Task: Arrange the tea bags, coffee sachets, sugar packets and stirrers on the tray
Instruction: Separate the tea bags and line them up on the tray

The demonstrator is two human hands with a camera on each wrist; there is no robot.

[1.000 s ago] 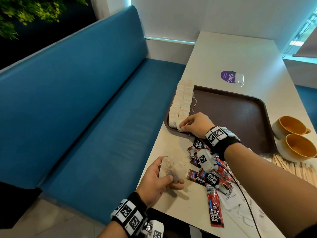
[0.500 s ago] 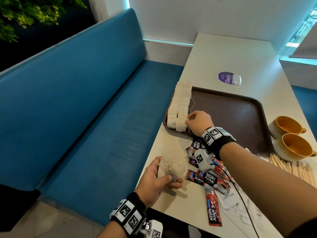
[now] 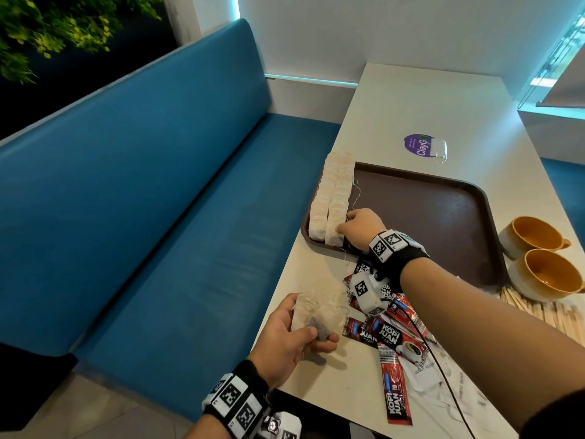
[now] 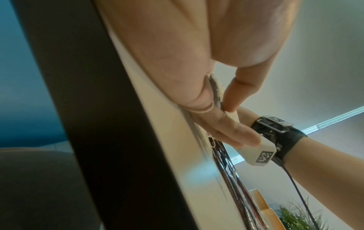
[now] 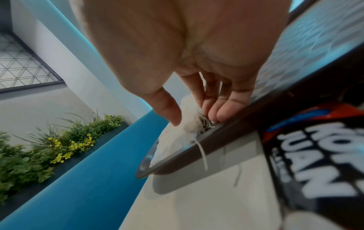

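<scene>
Where fingers [image 5: 222, 109] hide: tea bags [image 5: 177, 137]

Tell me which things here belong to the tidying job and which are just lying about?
Part of the job: tray; tea bags in rows; tea bags in left hand; coffee sachets; sugar packets; stirrers.

Just lying about: two orange cups; purple sticker; blue bench; plants.
</scene>
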